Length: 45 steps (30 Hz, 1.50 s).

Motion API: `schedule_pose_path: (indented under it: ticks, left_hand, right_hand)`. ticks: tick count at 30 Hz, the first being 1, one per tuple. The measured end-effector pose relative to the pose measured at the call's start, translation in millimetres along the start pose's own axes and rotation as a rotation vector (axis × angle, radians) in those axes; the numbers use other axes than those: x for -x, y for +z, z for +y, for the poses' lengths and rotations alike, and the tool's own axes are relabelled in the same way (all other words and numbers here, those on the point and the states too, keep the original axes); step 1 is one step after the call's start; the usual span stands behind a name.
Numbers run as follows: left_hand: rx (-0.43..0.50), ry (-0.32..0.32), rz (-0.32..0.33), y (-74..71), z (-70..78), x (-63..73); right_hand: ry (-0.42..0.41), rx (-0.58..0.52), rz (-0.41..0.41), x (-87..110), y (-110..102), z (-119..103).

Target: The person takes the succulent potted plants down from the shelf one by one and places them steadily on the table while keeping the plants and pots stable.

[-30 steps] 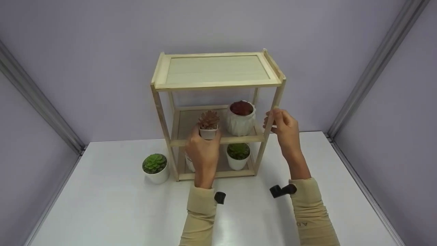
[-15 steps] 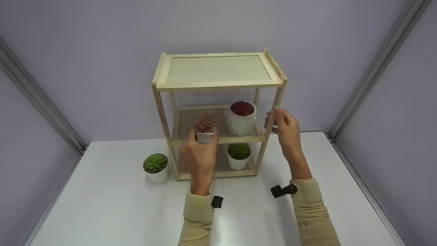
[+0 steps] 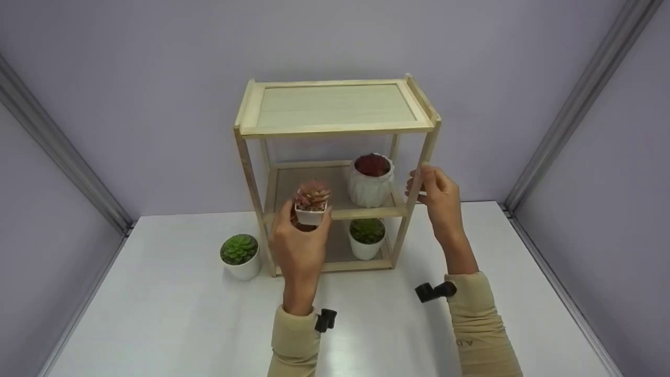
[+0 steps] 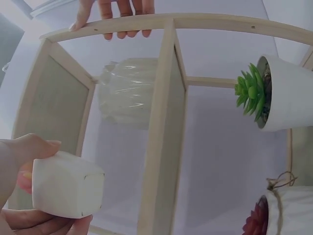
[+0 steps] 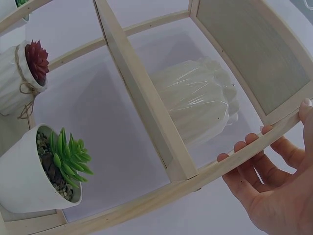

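A small white pot (image 3: 310, 217) bearing a pinkish succulent (image 3: 314, 197) is held in a person's left grip (image 3: 297, 246), thumb on one side and fingers on the other, just in front of the middle shelf (image 3: 293, 184) of a pale wooden rack (image 3: 340, 130). The pot is squarish, plain-walled and softly rounded at the corners, its base showing square from the left wrist; pointed leaves open in a rosette above reddish-brown filling. The right grip (image 3: 440, 196) is closed around the rack's front post (image 3: 430, 146), thumb and fingers on opposite faces. Between the two grips, a larger ridged pot (image 3: 369, 190) with a dark red plant (image 3: 372, 165) stands on the middle shelf; beneath it, lower than the right grip, a round pot (image 3: 366, 250) of green succulent rests on the bottom shelf (image 3: 356, 266). A twine-tied pot (image 5: 13, 83) appears in both wrist views. To the left grip's left, another green succulent (image 3: 239, 249) sits potted on the white desk (image 3: 157, 314)
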<state>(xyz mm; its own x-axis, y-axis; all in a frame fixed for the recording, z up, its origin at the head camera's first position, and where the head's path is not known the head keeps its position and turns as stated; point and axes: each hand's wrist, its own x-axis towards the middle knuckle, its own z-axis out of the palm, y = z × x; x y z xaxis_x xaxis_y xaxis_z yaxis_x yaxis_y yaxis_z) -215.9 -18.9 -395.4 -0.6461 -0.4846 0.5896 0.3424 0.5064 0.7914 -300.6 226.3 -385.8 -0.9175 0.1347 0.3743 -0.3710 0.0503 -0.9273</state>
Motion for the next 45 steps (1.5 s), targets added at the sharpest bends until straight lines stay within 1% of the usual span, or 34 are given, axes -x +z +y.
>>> schedule_pose_path:
  ticks: [5,8,11,18,23,28,31,34,37,40,43,45]
  left_hand:
    - [0.060,-0.003,-0.012,-12.3,5.9,0.9]
    - [0.078,-0.009,-0.023,-18.8,8.0,1.2]
    - [0.067,0.001,-0.030,-25.1,8.1,0.4]
    - [0.036,0.058,-0.067,-38.7,0.4,-2.2]
    - [0.020,0.070,-0.083,-48.3,-5.9,-2.9]
    - [0.009,0.051,-0.093,-57.3,-12.1,-2.5]
    - [0.026,0.027,-0.111,-63.4,-15.0,-3.7]
    - [0.071,-0.015,-0.149,-70.7,-16.7,-6.2]
    - [0.112,-0.041,-0.193,-77.5,-19.3,-9.2]
    - [0.123,-0.034,-0.233,-83.9,-24.9,-11.8]
    - [0.116,-0.018,-0.266,-90.5,-32.9,-14.1]
    - [0.104,-0.023,-0.280,-95.7,-37.8,-15.4]
  right_hand:
    - [0.004,-0.004,0.005,-0.3,0,0]
    - [0.010,-0.009,0.004,-0.4,1,0]
    - [0.015,-0.004,-0.002,-0.5,0,0]
    - [0.029,-0.011,-0.011,-1.0,0,1]
    - [0.027,-0.008,-0.012,-1.5,1,1]
    - [0.021,-0.007,-0.007,-1.3,0,1]
    - [0.018,-0.016,-0.006,-1.0,0,0]
    - [0.019,-0.025,-0.004,-0.6,1,0]
    - [0.025,-0.027,-0.003,-0.7,1,0]
    - [0.029,-0.021,-0.003,-0.9,1,0]
    - [0.029,-0.021,-0.007,-0.9,1,1]
    - [0.028,-0.019,-0.011,-0.7,1,1]
